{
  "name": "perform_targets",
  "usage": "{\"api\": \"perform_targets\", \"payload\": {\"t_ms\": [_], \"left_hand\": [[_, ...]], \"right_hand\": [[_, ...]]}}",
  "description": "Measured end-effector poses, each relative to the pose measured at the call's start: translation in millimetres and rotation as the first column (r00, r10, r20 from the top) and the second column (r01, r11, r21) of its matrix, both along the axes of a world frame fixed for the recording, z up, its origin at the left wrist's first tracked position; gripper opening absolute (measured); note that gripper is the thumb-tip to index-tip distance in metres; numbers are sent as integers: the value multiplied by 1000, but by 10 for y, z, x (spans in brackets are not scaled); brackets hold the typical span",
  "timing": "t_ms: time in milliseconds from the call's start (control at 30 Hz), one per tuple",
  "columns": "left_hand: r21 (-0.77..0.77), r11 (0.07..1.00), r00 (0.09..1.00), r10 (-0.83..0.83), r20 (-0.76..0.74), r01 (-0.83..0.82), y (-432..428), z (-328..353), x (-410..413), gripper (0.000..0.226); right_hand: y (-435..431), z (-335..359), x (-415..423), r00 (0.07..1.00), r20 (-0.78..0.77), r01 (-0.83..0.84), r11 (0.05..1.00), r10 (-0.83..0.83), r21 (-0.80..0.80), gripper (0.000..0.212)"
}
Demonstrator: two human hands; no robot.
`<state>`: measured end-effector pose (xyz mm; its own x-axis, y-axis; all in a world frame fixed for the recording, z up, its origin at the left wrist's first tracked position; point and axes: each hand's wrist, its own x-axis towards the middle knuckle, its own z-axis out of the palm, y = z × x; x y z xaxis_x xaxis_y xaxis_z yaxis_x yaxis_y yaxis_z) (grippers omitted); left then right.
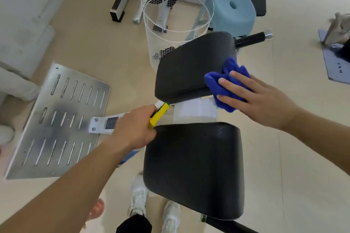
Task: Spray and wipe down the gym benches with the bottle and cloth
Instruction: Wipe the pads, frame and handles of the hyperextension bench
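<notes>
While my white sneakers (139, 195) stand at the foot of the bench, the near seat pad (195, 166) lies right below me, black and glossy, with nothing on it. Just past its left front corner, my left hand (132, 128) has its fingers curled round the spray bottle (160, 114). Only the yellow trigger and white nozzle show ahead of the knuckles, aimed toward the gap between the pads, where the white frame (195, 111) is exposed.

Further out, my right hand (259, 96) lies with fingers spread flat, pressing the blue cloth (225, 85) onto the near right corner of the far pad (189, 66). Part of the cloth hangs over that corner, so I judge an outward stroke could drag it off the edge and drop it into the gap or onto the floor. A squeeze of the trigger from this angle would likely wet the frame and the floor by my feet instead of the vinyl, leaving a slick patch.

To the right of the bench there is open floor. The left is tighter, because the slotted metal footplate (56, 119) sits close beside my left forearm. Just behind the far pad stand the white wire basket (170, 24) and the pale blue stool (233, 7), so long strokes away from me risk knocking them.
</notes>
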<state>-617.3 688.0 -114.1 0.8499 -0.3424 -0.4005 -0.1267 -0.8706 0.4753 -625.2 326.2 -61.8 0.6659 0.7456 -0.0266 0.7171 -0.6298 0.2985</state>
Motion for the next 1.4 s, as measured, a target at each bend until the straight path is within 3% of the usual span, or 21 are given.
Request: {"api": "perform_targets", "payload": {"t_ms": [100,267,333,433,567,667,800,967,1100,1200,1267,1400], "left_hand": [[-49,998,999,39,-21,-40,112,-20,-51,36],[-122,983,989,134,-56,-140,224,-47,-128,40],[-154,974,985,154,-74,-164,254,-36,-162,39],[-199,961,981,179,-74,-190,313,-14,-163,38],[-247,944,976,206,-72,-218,366,15,-130,39],[-272,935,973,220,-61,-229,415,-11,-123,38],[-280,933,974,220,-48,-225,515,-35,-131,42],[-269,938,975,223,-20,-220,586,8,-131,42],[-295,939,982,189,17,-175,499,151,-96,42],[-310,941,988,151,27,-136,355,280,-49,41],[-325,940,991,124,43,-103,257,375,-14,40],[-342,938,992,91,87,-56,60,523,76,44]], "right_hand": [[-65,-85,273,967,115,-198,954,227,-225,71],[66,-195,293,894,171,-319,858,413,-403,47],[183,-108,294,910,85,-324,824,405,-464,58],[519,67,422,928,-214,-372,719,305,-587,79],[992,187,652,904,-418,-381,606,86,-698,82],[1334,-43,796,896,-436,-385,647,89,-658,79],[1803,-602,879,901,-397,-382,750,173,-540,47],[2231,-939,888,936,-345,-262,791,69,-552,41],[1765,-565,771,948,-252,-278,893,195,-354,33],[1176,-231,563,958,-161,-273,931,239,-244,39],[797,-95,414,971,-41,-238,952,235,-195,47],[35,-87,101,975,137,-164,983,174,-85,29]]}}
